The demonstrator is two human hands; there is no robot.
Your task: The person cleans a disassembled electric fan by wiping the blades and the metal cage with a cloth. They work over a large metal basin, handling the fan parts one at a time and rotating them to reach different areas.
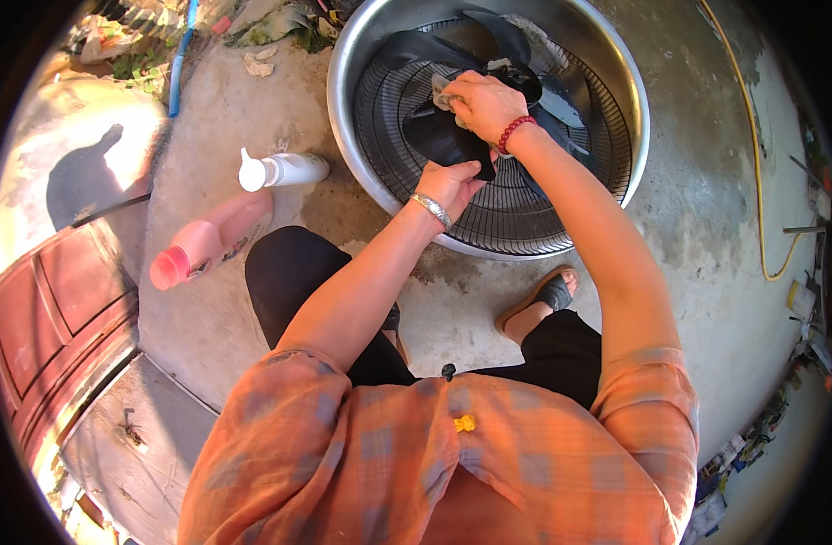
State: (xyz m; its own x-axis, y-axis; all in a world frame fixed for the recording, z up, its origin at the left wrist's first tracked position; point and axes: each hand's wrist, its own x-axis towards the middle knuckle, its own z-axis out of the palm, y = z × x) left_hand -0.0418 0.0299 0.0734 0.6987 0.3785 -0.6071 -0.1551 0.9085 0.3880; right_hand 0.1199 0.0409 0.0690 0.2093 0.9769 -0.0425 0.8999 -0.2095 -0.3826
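Observation:
A black plastic fan blade assembly (443, 136) is held over a wide metal basin (353, 146). My left hand (454, 185) pinches the lower edge of one blade, thumb on top. In my right hand (487, 105) is a wet, greyish cloth (443, 92), held near the hub and that same blade; the fingertips are partly hidden. Beneath, a round wire fan guard (511, 221) lies in the basin, with what looks like water and some suds around the blades.
Left of the basin, a white bottle (296, 169) and a pink plastic jug (215, 231) lie on the concrete floor (348, 310). A blue pipe (182, 61) is at upper left, a yellow hose (749, 109) at right. My sandalled feet are just below the basin.

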